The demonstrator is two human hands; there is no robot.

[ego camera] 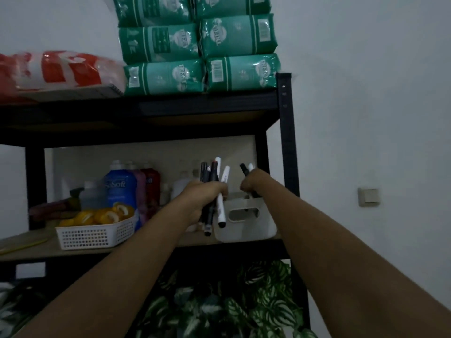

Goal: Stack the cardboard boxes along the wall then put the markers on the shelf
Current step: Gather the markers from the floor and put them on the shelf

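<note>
My left hand is closed around a bundle of several markers, black and white, held upright in front of the middle shelf. My right hand grips a few more markers, their tips sticking up above my fist. Both hands hover over a white plastic caddy with a handle slot, which stands on the wooden board of the black metal shelf. The lower ends of the right hand's markers reach into the caddy's mouth. No cardboard boxes are in view.
A white lattice basket of yellow tape rolls sits left of the caddy. Behind it stand bottles, one a blue one. Green packs and a red-white bag lie on the top shelf. Patterned leaves fill the level below. A wall switch is at the right.
</note>
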